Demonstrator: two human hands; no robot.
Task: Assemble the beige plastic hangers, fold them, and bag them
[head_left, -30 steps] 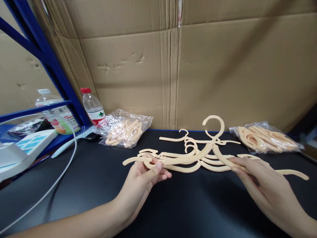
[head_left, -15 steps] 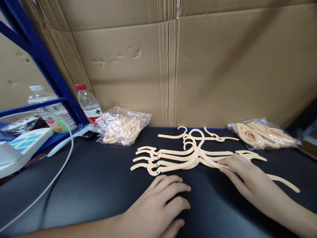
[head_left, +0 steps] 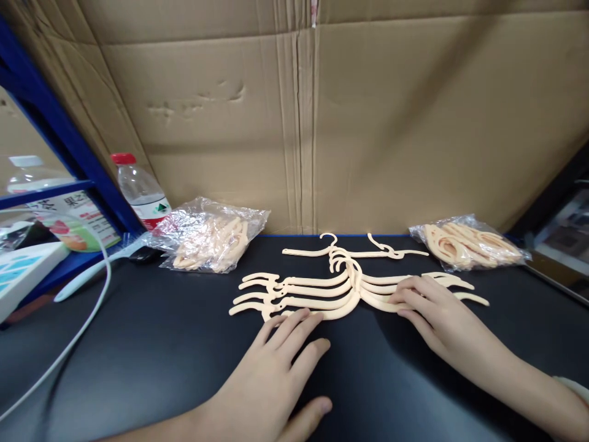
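Note:
Several cream plastic hangers (head_left: 322,288) lie stacked flat on the black table (head_left: 151,344), and one more hanger (head_left: 354,252) lies behind them. My left hand (head_left: 280,368) rests flat with fingers spread, fingertips touching the nearest hanger's left arm. On the right arms of the stack lies my right hand (head_left: 432,313), also flat with its fingers stretched out. Neither hand grips anything.
A clear bag of hangers (head_left: 207,236) lies at the back left and another bag (head_left: 464,245) at the back right. A water bottle (head_left: 138,187), blue shelf frame (head_left: 55,132), white cable (head_left: 78,331) and white device (head_left: 23,273) are on the left. A cardboard wall (head_left: 322,116) stands behind.
The hanger I held raised a second ago now lies flat on the stack. My left hand let go, drew back, then laid its fingers on the hangers; my right hand flattened onto them.

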